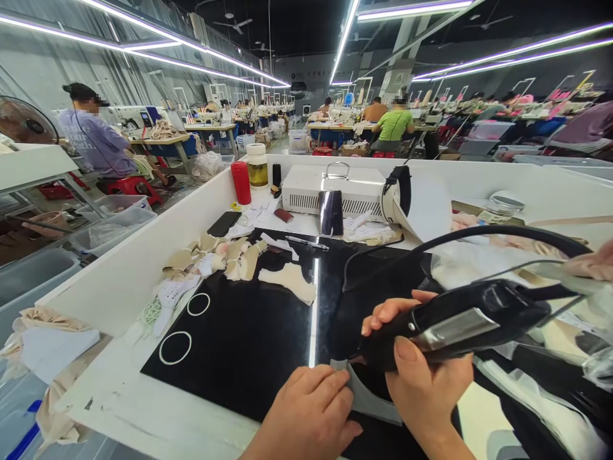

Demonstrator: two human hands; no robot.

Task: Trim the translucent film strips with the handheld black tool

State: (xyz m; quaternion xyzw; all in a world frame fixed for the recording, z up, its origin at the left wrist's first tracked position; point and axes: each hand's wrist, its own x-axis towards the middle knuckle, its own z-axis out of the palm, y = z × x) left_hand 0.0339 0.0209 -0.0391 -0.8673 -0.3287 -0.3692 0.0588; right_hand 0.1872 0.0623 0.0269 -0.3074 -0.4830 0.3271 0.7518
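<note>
My right hand is wrapped around a black handheld power tool with a silver plate on its side and a thick black cable. The tool's narrow front end points down and left at a curved grey fabric piece, close to its upper edge. I cannot tell whether the tip touches it. With curled fingers held together, my left hand presses the fabric's left end onto a black sheet. Part of the fabric is hidden behind my right hand. Farther back on the sheet lie a cream fabric piece and a pen.
Beige scraps lie left of the cream piece. A vented white box, phone, red cup and jar stand at the back. A raised white rim borders the table. Another person's hand shows at right.
</note>
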